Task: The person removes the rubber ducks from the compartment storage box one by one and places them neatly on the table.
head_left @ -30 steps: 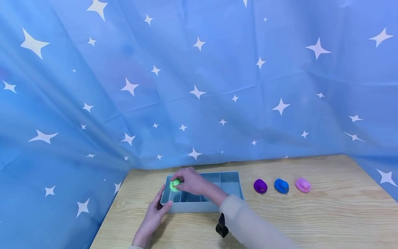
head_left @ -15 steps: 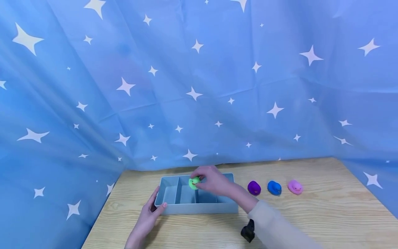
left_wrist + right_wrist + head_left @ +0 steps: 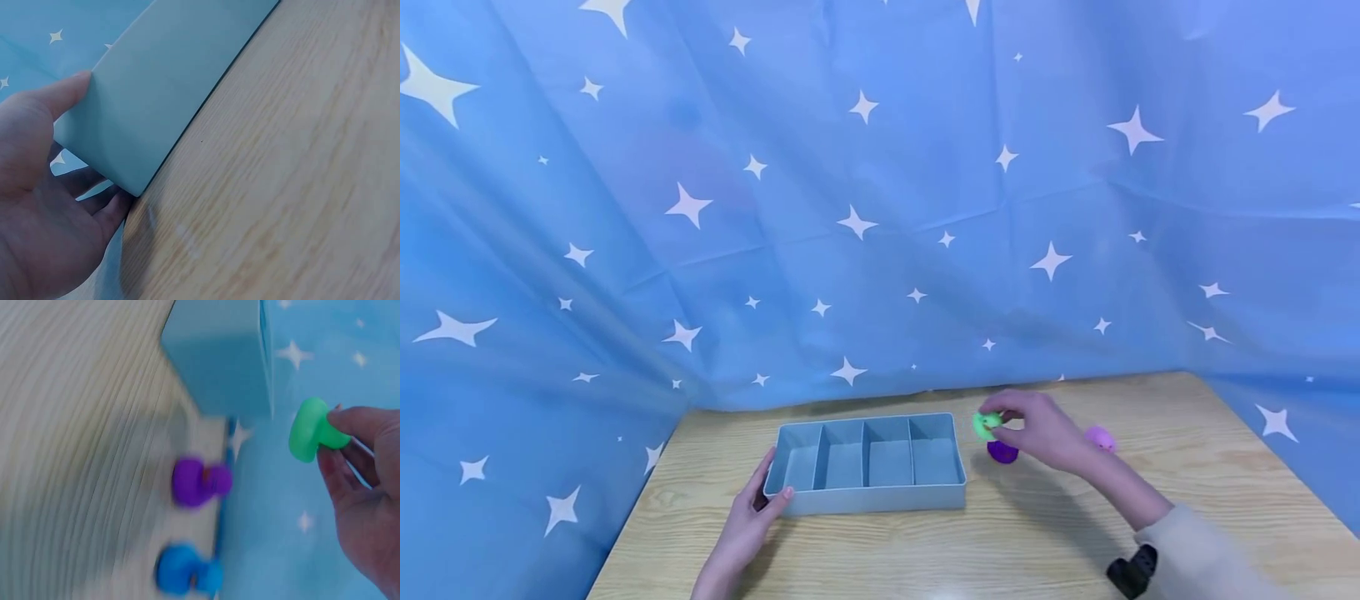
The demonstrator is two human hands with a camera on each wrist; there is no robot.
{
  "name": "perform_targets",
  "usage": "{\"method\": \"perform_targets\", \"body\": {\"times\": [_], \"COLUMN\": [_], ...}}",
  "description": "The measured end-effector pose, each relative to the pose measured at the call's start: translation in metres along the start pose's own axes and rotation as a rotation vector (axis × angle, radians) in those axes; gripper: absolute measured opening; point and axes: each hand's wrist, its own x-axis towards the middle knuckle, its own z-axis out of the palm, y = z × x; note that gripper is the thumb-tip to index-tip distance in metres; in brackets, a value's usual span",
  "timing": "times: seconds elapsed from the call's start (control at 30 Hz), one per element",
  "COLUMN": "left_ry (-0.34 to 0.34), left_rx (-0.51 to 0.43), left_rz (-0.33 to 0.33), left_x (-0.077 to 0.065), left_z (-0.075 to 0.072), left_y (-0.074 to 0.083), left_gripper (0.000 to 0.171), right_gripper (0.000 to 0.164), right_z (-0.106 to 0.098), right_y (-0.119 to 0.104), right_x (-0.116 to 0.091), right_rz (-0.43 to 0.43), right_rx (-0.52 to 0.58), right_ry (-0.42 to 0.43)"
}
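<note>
A green rubber duck [image 3: 987,426] is pinched between the thumb and fingers of my right hand [image 3: 1041,432], above the table and to the right of the box. In the head view it partly covers a purple rubber duck [image 3: 1002,452] on the table. A blue rubber duck [image 3: 185,570] shows in the right wrist view but is hidden behind my hand in the head view. My left hand [image 3: 741,525] grips the left end of a grey-blue divided box [image 3: 868,500], thumb [image 3: 70,94] on its front and fingers round the end. The box's several compartments hold nothing.
A pink rubber duck [image 3: 1101,438] sits to the right, partly behind my right hand. A wooden table [image 3: 887,554] carries everything. Behind it hangs a blue cloth [image 3: 880,275] with white stars. A black device [image 3: 1132,573] is on my right wrist.
My right hand has carried the green duck from the box's left compartment rightwards, out past the box's right end. My left hand has kept its grip on the box. The view has shifted slightly.
</note>
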Motion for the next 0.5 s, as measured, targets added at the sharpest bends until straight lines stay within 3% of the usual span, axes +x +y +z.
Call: {"method": "perform_targets", "body": {"times": [0.27, 0.5], "left_ry": [-0.013, -0.006], "left_rx": [-0.010, 0.018], "left_rz": [-0.008, -0.050], "left_x": [0.000, -0.002], "left_z": [0.000, -0.002], "left_y": [0.003, 0.006], "left_gripper": [0.078, 0.078], "right_gripper": [0.029, 0.030], "right_z": [-0.040, -0.064], "right_y": [0.027, 0.041], "right_x": [-0.039, -0.061], "right_rz": [0.081, 0.196], "right_rx": [-0.104, -0.056], "right_ry": [0.091, 0.123]}}
